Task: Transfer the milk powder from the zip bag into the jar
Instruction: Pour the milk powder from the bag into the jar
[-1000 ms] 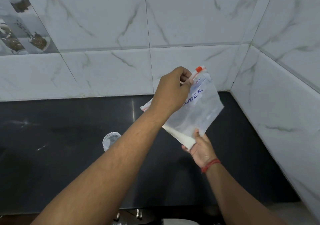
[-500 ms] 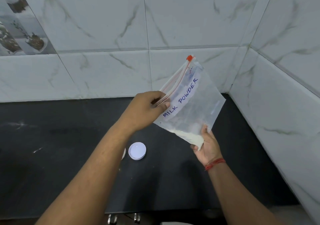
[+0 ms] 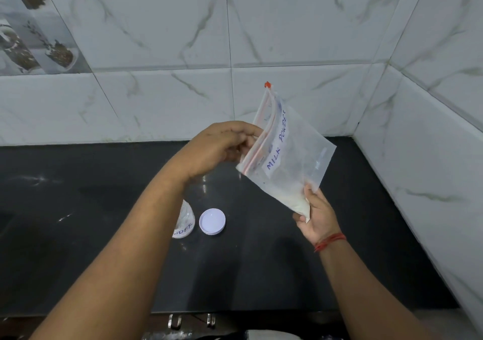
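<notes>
Head view: a dark, glossy tabletop runs into a corner of white marbled wall tiles, with a patterned tile up at the left. The zip bag, lettered MILK POWDER, hangs tilted in the air over the tabletop, red slider at its top corner. The left hand is pinched on the zip edge; the right hand is clamped on the bottom corner, where the white powder has gathered. Against half a second ago, the left hand has drawn back along the zip and the mouth gapes wider, and the jar now peeks out beside the white lid. The left forearm hides most of that jar, so only part of its label reads and its mouth cannot be made out. The metal fittings at the bottom edge are cut off.
</notes>
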